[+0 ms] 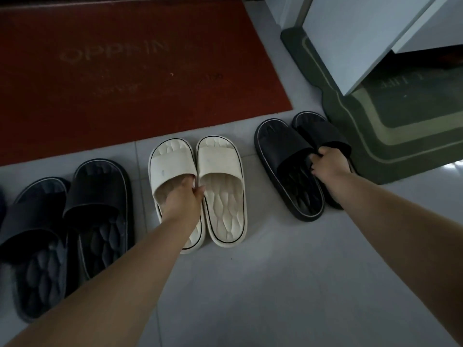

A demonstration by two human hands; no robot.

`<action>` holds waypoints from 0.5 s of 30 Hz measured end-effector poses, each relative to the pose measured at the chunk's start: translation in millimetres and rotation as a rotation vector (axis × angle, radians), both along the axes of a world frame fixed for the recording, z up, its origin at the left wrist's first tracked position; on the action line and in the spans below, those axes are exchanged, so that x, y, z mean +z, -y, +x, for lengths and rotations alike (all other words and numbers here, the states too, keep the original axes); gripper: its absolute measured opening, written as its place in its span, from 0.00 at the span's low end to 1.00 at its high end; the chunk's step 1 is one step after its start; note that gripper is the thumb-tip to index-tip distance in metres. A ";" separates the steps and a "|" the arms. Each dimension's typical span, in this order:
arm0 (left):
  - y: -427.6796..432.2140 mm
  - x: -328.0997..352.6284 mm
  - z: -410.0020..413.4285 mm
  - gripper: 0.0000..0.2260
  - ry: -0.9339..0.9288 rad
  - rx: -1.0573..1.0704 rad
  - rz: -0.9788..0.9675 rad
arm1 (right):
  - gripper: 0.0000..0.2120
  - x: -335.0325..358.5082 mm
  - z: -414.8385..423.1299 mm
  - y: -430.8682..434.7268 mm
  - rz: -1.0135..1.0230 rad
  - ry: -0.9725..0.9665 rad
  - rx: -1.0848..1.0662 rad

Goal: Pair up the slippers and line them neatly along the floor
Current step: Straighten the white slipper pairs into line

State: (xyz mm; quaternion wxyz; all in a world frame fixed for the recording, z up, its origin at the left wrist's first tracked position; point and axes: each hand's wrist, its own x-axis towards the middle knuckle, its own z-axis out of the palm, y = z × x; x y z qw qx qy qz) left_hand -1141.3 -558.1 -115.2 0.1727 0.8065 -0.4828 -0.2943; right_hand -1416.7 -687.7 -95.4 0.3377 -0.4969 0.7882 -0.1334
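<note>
Three pairs of slippers lie in a row on the grey tiled floor. A dark grey pair (75,221) is at the left. In the middle sits a cream pair; my left hand (184,199) has its fingers tucked under the strap of the left cream slipper (171,169), thumb against the right cream slipper (223,186). At the right is a black pair: my right hand (325,164) grips the straps where the left black slipper (283,151) and the right black slipper (325,134) meet. Its fingertips are hidden under the straps.
A red doormat (125,71) with faded lettering covers the floor behind the slippers. A green mat (390,136) lies at the right, under a white cabinet or door (355,41). Bare tiles (275,284) stretch toward me.
</note>
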 end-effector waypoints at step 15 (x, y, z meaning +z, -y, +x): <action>-128.2 90.1 60.5 0.28 0.115 -0.056 0.122 | 0.16 19.1 197.3 -101.2 -0.223 -0.310 1.262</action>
